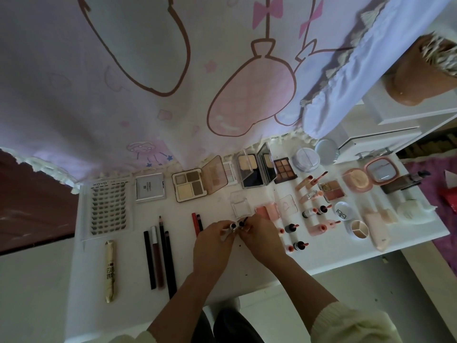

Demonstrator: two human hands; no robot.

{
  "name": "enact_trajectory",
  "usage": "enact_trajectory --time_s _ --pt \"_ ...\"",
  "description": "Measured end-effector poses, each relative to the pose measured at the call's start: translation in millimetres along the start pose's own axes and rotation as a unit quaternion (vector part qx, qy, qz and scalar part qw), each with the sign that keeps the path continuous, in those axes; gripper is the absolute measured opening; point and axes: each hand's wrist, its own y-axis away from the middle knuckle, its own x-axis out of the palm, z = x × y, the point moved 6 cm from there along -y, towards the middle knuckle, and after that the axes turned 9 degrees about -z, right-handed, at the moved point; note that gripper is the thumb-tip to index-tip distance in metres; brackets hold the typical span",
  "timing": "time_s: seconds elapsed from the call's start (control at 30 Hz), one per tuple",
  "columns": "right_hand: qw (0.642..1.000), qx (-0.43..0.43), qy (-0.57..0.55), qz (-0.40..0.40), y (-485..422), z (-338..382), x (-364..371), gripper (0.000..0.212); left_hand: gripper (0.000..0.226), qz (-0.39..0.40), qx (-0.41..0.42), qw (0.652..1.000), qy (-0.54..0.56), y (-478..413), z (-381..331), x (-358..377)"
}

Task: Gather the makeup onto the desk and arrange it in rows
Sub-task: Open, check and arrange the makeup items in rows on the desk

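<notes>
So the makeup is all laid out on the white counter [222,273], and the piece being handled right now is a small tube [232,227], dead centre near the front edge. The left hand [212,241] pinches it with curled fingers, and the right hand [262,240] pinches a dark wand cap [243,222] just beside the tube's mouth; can't tell if the two parts touch. Taking the hands as the clock centre: two red pencils [196,224] lie just beside the left hand at about 10 o'clock, a row of dark liners [160,256] sits at 9, with a gold mascara [110,269] beyond them. A lash tray [108,209] is far out at 10, a four-pan palette [189,186] stands open at 11, and a pink compact [268,211] is near at 1. Little round bottles [296,245] with their caps off line up at 3. A cartoon-print curtain [148,70] hangs over the far edge at 12.
</notes>
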Motion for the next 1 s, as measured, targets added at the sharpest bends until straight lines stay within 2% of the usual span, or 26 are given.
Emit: enact_trajectory --time_s 0.27,0.43,0.53,0.6,0.73,0.9,1.0 --pt "1.000 0.004 0.015 0.004 1 -2 -2 0.021 0.025 0.001 0.007 1.000 -0.005 0 3 -1" --pt "1.000 0.027 0.003 0.009 4 1 -10 0.035 0.032 -0.004 0.021 1.000 -0.006 3 4 -5" --pt "0.999 0.050 -0.006 -0.003 8 5 -21 0.040 0.033 -0.037 0.031 0.999 -0.004 6 6 -15" --pt "0.998 0.067 -0.004 -0.012 14 8 -33 0.040 0.035 -0.089 0.028 0.995 -0.019 7 9 -32" --pt "0.998 0.062 0.024 -0.001 36 20 -47 0.025 0.029 -0.173 -0.012 0.985 0.003 15 24 -74" --pt "0.995 0.005 0.034 0.092 57 45 -11 0.025 0.026 -0.118 -0.037 0.991 -0.059 27 43 -75" --pt "0.991 0.002 0.054 0.122 57 54 17 0.027 0.027 -0.082 -0.042 0.993 -0.080 31 50 -68"
